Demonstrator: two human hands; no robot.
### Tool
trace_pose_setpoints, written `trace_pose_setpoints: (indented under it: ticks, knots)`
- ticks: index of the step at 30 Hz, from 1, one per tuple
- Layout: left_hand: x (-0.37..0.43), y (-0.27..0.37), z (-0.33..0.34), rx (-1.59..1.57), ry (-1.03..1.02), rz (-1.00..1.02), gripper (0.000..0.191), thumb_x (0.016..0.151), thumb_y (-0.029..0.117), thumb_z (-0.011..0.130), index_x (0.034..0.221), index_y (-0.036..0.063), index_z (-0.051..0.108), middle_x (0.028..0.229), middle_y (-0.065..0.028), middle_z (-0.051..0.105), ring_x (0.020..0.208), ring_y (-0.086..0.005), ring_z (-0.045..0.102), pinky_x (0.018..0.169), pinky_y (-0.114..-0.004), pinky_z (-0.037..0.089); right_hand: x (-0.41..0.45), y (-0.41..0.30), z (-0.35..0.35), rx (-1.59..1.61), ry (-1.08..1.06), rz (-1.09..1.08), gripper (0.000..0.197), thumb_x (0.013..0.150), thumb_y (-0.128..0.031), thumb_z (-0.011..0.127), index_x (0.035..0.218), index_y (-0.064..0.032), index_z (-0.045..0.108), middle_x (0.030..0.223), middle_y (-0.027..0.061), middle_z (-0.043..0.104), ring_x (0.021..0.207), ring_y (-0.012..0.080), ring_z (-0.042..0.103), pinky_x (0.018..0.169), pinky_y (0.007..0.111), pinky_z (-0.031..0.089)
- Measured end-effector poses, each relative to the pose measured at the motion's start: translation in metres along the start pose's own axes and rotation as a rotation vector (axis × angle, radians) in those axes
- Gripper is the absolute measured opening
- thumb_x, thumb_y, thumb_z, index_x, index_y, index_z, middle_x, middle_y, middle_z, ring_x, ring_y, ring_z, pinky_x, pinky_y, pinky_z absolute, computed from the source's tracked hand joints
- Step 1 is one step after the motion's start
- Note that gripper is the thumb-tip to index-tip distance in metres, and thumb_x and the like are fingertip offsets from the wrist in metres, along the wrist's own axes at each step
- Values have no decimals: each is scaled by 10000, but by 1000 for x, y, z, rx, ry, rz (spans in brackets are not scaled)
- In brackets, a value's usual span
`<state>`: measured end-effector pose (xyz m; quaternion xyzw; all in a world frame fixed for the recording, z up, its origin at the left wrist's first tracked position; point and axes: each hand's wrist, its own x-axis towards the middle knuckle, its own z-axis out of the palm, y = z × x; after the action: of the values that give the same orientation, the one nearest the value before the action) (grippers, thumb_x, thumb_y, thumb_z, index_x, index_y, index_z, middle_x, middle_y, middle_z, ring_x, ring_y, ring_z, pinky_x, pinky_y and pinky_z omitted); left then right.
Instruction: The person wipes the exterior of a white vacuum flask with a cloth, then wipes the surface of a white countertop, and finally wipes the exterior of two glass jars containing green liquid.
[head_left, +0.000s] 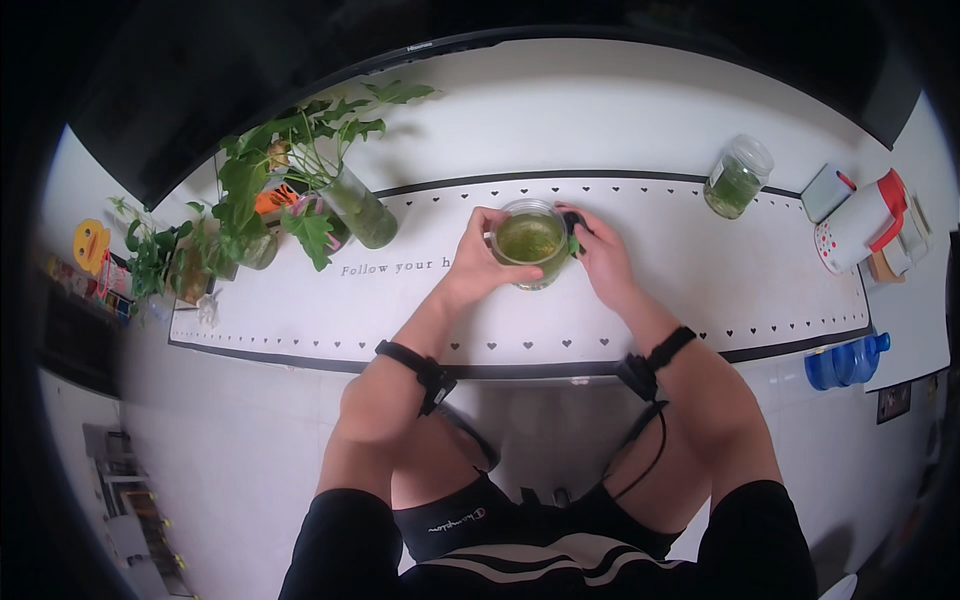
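A clear, wide-mouthed jar (531, 281) of greenish, cloudy liquid (529, 238) stands upright near the middle of the white table mat (660, 292). My left hand (480, 262) wraps around the jar's left and near side, the thumb lying across its front. At the jar's right side, my right hand (604, 255) grips a small black object (571, 222) between thumb and fingers. A bit of green leaf (574, 245) shows just below that object. Fingers hide most of the black object, so its kind is unclear.
Left of the jar stand a tall glass vase (364, 214) of leafy stems and more potted plants (191, 262). To the right are another glass jar (735, 184) with green contents and a white jug (851, 229) with a red handle. A television (480, 19) overhangs the back.
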<state>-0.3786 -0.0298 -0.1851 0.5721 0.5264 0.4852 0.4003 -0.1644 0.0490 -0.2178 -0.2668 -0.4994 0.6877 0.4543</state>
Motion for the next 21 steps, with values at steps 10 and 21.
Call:
trace_pose_setpoints:
  ticks: [10,21]
  knots:
    - [5,-5,-15,-172,-126,11,1030,656,118,996,1489,28,396,1448,-128,527,1372,-237,512,1140,-420,467,31,32,-1,296,28,226,321,1083,-101,475,1347,-25,639,1276,73,667,1173,179,615,1011,333,497]
    - [-11,-4,-19,12,37,-3,865,682,143,993,1378,37,491,1378,-142,563,1321,-234,545,1061,-421,527,-63,18,10,-362,153,-124,352,1078,-43,489,1410,23,584,1391,111,617,1299,204,573,1095,312,438]
